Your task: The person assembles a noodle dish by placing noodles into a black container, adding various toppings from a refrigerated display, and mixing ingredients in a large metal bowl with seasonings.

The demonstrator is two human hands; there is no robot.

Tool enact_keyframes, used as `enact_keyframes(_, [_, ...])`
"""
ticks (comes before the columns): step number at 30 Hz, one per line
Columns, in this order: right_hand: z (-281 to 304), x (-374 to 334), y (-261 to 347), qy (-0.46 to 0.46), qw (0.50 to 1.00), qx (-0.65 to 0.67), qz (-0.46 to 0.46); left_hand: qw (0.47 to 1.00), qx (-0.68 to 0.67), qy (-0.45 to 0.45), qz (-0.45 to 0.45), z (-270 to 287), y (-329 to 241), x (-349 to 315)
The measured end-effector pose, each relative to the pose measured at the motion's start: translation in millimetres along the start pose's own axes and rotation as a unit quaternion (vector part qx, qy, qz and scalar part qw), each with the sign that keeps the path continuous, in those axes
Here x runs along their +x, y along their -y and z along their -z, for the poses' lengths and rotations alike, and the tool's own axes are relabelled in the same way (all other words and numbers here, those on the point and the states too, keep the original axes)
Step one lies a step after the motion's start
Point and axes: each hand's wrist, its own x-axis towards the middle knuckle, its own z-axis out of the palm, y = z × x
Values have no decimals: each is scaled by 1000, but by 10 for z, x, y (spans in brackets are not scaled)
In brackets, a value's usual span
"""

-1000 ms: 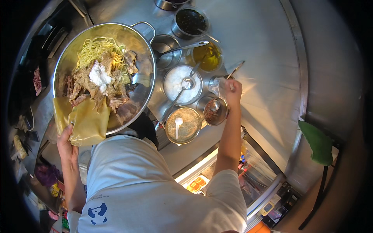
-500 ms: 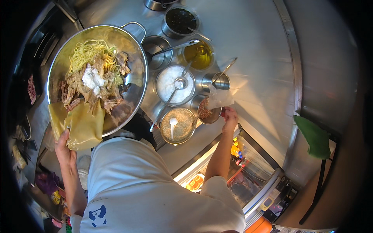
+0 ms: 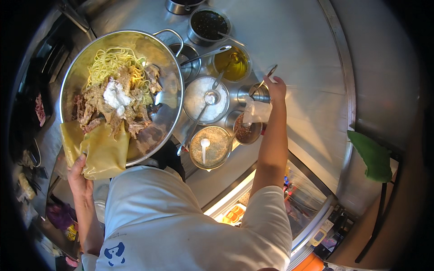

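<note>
Stainless counter (image 3: 307, 54) curves under warm light. Nearest, the left hand (image 3: 79, 174) grips a yellow cloth (image 3: 97, 151) folded over the wok (image 3: 165, 104) rim, steadying noodles, meat and white powder. Farther off, the right hand (image 3: 274, 88) pinches a spoon handle (image 3: 266, 77) in a small steel cup (image 3: 260, 93): seasoning seems underway; lifting a level scoop looks the careful part.

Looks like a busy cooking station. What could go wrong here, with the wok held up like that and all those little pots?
The left hand holds the loaded wok through a yellow cloth, one-handed; the heavy pan might tip or slip and spill noodles. The right hand reaches over the chilli pot to a spoon handle in the small steel pot; the forearm or spoon could knock seasoning pots over.
</note>
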Motion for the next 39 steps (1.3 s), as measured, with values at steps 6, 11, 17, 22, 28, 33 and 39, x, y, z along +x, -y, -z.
enact_keyframes(6, [-94, -167, 538, 106, 993, 15, 52, 1000, -21, 10, 15, 2, 27, 66])
enact_keyframes(11, [117, -747, 717, -11, 989, 59, 134, 999, -25, 27, 29, 55, 11, 121])
enact_keyframes(17, [152, -1175, 469, -138, 983, 118, -9, 997, -25, 65, 21, 17, -42, 189])
enact_keyframes(22, [196, -1383, 475, -200, 945, 241, -98, 994, -32, 108, 13, -9, -80, 251])
enact_keyframes(28, [308, -1574, 820, -226, 914, 328, -73, 992, -28, 121, 24, 44, -118, 333])
enact_keyframes(33, [387, -1585, 965, -246, 911, 320, -81, 988, -40, 149, 30, -21, -205, 335])
enact_keyframes(39, [392, -1507, 995, -246, 886, 375, -116, 985, -45, 159, 40, -54, -281, 343])
